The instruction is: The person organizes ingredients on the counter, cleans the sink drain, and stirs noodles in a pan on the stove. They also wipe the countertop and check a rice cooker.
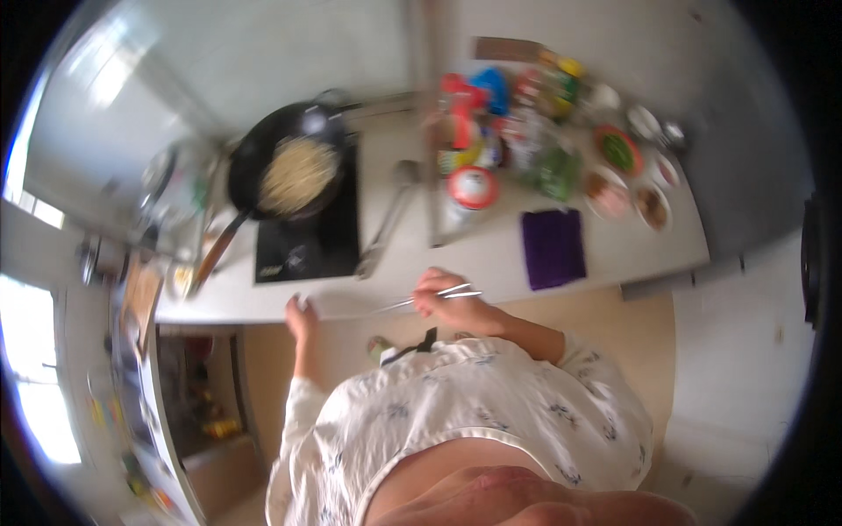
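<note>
My right hand is closed around a pair of metal chopsticks, just in front of the counter edge. The chopsticks' thin ends lie to the left of the hand. At the front edge of the white counter, my left hand hangs before the hob; blur hides whether its fingers hold anything. Beyond it, a black wok with a wooden handle sits on the black induction hob. Pale noodles are heaped inside. A long-handled ladle or turner lies right of the hob.
A red-lidded container stands among several bottles and packets. A folded purple cloth lies near the front edge. Farther right are a plate of chopped greens and bowls of pink and brown food. A wooden board is at far left.
</note>
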### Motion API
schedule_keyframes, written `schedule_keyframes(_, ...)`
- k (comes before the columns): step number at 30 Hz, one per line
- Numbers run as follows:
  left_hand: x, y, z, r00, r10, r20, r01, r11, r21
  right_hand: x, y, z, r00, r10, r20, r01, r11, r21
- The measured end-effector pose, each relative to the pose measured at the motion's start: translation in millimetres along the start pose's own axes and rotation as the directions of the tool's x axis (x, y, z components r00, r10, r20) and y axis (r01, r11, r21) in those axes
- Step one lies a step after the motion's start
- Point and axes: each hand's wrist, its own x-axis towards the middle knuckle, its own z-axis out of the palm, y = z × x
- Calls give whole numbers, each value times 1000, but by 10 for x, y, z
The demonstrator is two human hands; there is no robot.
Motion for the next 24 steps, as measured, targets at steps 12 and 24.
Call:
schedule_keyframes(12,275,-136,-239,914,370,166,-374,927,-10,1341,-562,792,884,-134,-449,136,990,-29)
schedule_keyframes(24,731,-364,-152,974,-61,-217,93,985,142,3234,308,869,934,-177,310,343,682,-646)
